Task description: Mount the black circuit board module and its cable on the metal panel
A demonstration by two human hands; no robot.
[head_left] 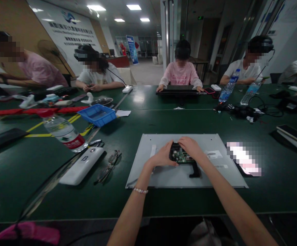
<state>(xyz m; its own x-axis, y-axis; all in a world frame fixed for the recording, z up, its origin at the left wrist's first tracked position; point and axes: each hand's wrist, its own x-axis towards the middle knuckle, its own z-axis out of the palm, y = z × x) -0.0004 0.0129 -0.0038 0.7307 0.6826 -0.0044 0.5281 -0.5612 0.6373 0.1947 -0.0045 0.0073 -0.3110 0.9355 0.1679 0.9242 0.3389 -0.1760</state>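
A flat pale grey metal panel (138, 171) lies on the table before me. Above its middle is a green circuit board (181, 156) with a black frame (196, 169) that reaches down at the right. My left hand (163, 155) grips the board's left side, thumb along the lower edge and fingers at the upper left. My right hand (189, 146) curls over the top right edge of the same board, its fingertips partly hidden. Whether the board rests on the panel or is slightly raised, I cannot tell. A white label (213, 154) shows on the panel's right.
Left of the panel are eyeglasses (108, 167), a white power bank (83, 165), a tilted water bottle (63, 133) and a blue tray (97, 116). A phone (244, 160) lies close on the right. Across the table, a person in pink (181, 73) holds a black panel (180, 91).
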